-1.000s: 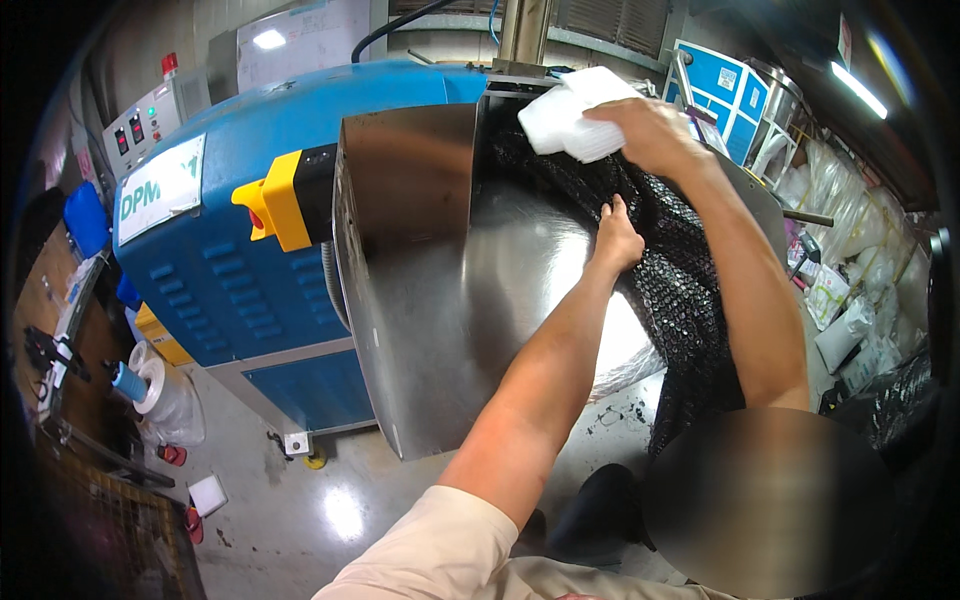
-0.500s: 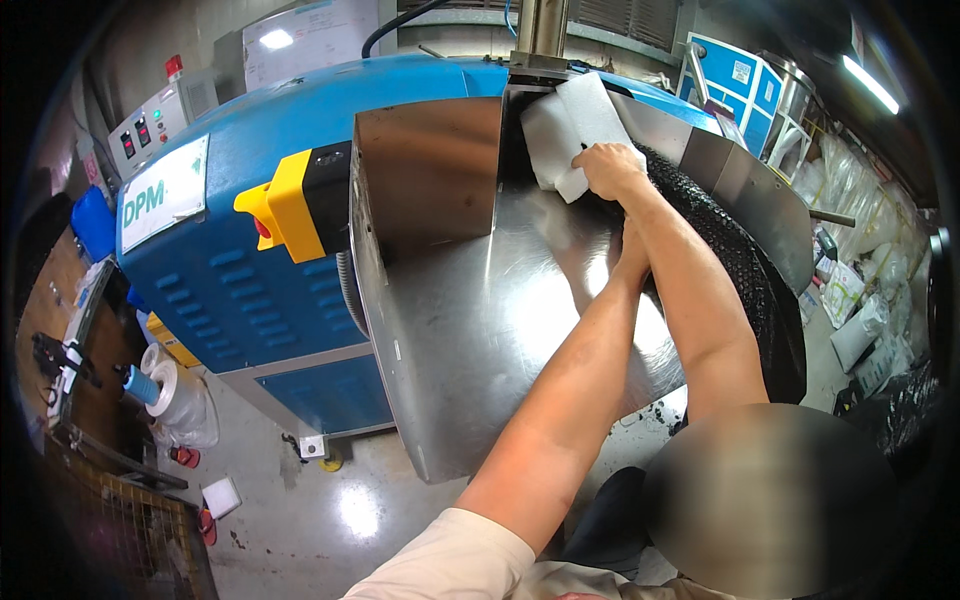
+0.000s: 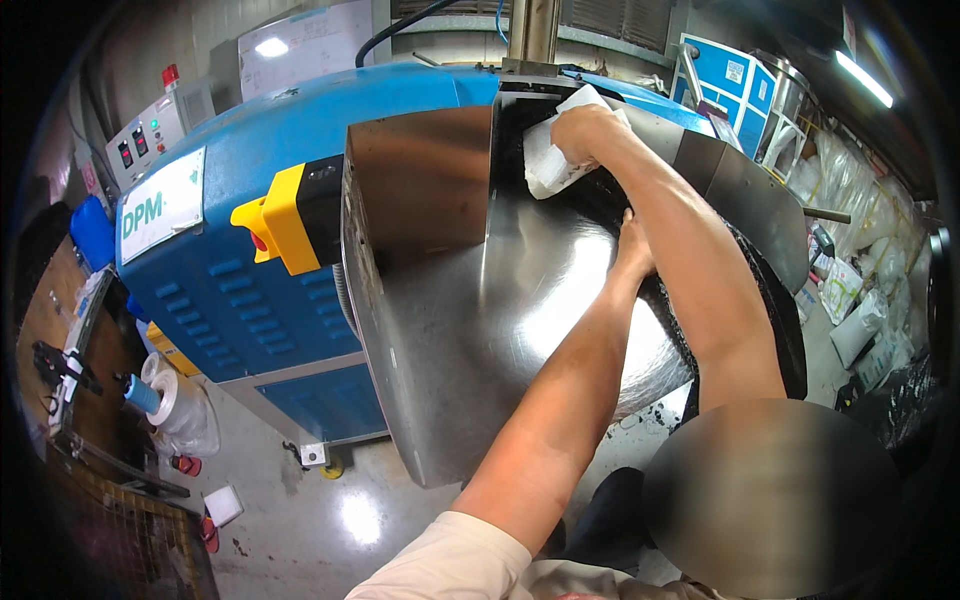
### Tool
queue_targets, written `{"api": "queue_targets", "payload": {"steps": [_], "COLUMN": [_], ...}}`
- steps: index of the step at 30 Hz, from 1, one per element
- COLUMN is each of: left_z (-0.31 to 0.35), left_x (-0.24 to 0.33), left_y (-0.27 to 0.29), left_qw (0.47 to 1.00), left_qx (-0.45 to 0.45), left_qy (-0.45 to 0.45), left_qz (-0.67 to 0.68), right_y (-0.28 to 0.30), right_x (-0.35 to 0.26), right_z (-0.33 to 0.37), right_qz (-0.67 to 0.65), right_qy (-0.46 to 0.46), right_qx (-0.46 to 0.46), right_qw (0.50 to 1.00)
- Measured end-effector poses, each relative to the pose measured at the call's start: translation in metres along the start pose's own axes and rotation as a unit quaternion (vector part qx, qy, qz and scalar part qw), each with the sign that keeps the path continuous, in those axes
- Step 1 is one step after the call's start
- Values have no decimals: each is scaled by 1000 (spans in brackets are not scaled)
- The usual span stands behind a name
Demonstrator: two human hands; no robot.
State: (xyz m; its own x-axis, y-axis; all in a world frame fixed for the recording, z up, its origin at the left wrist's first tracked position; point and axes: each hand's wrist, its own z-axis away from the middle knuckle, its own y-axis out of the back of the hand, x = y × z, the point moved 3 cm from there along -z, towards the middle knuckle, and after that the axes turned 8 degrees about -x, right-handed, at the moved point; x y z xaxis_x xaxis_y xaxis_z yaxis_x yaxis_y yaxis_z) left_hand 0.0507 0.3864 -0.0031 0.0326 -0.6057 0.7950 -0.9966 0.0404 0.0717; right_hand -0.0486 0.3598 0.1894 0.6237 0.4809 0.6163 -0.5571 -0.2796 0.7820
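Observation:
At the top of the sloping metal tray (image 3: 430,330), my right hand (image 3: 590,135) is closed around a white, thick, foam-like piece (image 3: 548,168). It lies against the dark opening beneath the machine's column. My left hand (image 3: 632,248) sits lower, partly behind my right forearm, at the edge of a black, bumpy plastic sheet or bag (image 3: 785,330). Its thumb points up; the other fingers are hidden, so I cannot see whether it grips the black plastic. This plastic hangs along the tray's right side, mostly behind my right arm.
A blue machine (image 3: 235,260) carries a yellow switch guard (image 3: 285,220) left of the tray. A control box (image 3: 150,130) with a red lamp stands behind. Plastic bags (image 3: 860,230) are piled at right. Rolls of film (image 3: 180,395) and a white block (image 3: 223,504) are on the floor at left.
My right hand has moved up and slightly left, over the top of the white piece, which has turned and shifted slightly. The thumb of my left hand now shows beside my right forearm.

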Motion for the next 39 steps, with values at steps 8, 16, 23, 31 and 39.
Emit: {"api": "queue_targets", "payload": {"steps": [8, 16, 23, 31, 39], "left_z": [-5, 2, 11, 0, 3], "left_x": [-2, 0, 20, 26, 19], "left_y": [-9, -8, -7, -14, -6], "left_qw": [999, 999, 1000, 996, 974], "left_qx": [18, 14, 10, 1, 100], "left_qy": [-11, -5, 11, 3, 116], "left_qz": [-26, 45, 28, -93, -166], "right_y": [-61, -58, -57, -31, 44], "right_x": [38, 34, 34, 29, 72], "right_z": [-51, -53, -46, -6, 110], "right_qz": [-17, -33, -18, -17, -1], "right_qy": [24, -10, -10, -9, -4], "right_qx": [-40, -50, -59, 21, 146], "right_qw": [999, 998, 998, 1000, 989]}}
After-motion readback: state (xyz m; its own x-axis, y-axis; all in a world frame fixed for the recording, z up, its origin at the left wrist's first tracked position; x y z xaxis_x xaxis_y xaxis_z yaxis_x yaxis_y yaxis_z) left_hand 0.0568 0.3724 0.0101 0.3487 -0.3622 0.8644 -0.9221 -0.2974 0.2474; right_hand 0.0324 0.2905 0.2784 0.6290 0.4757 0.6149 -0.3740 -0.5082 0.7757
